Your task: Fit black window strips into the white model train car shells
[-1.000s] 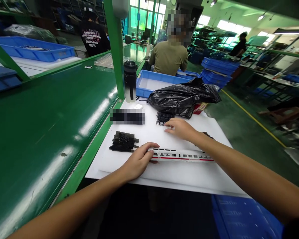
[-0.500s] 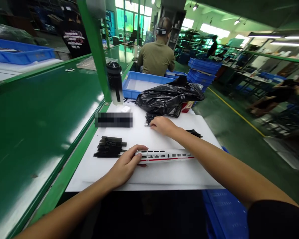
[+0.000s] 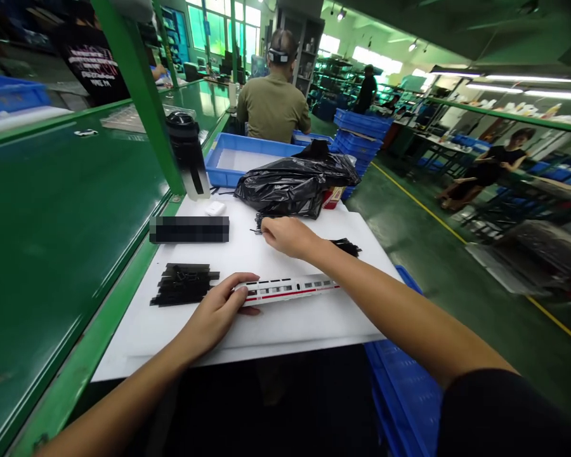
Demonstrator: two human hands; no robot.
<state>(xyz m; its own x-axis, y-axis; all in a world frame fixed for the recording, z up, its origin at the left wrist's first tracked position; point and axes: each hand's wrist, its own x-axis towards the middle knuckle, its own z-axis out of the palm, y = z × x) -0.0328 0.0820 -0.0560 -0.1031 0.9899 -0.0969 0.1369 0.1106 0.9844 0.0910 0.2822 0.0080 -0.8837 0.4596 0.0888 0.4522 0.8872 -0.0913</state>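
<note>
Left hand [image 3: 212,314] curves around the near end of a white model train carriage [image 3: 290,291], its fingers lying over the top edge in a light grip that steadies the carriage. The carriage, with its red stripe and row of window openings, lies on its side on a white plastic sheet [image 3: 285,336]. Right hand [image 3: 290,238] rests half-open, fingers curled downward, just beside a small tangle of black parts [image 3: 259,223] beyond the carriage. It shows nothing held, though whether its fingertips touch the tangle cannot be told. The step in hand appears to be steadying the carriage with one hand while the other works at those parts; taking any would call for the right fingers to close. Left of the carriage lies a stack of black strips [image 3: 183,284], and past its far end a black piece [image 3: 346,246]. Farther beyond the carriage sit a black plastic bag [image 3: 285,187] and a blue tray [image 3: 233,158].
</note>
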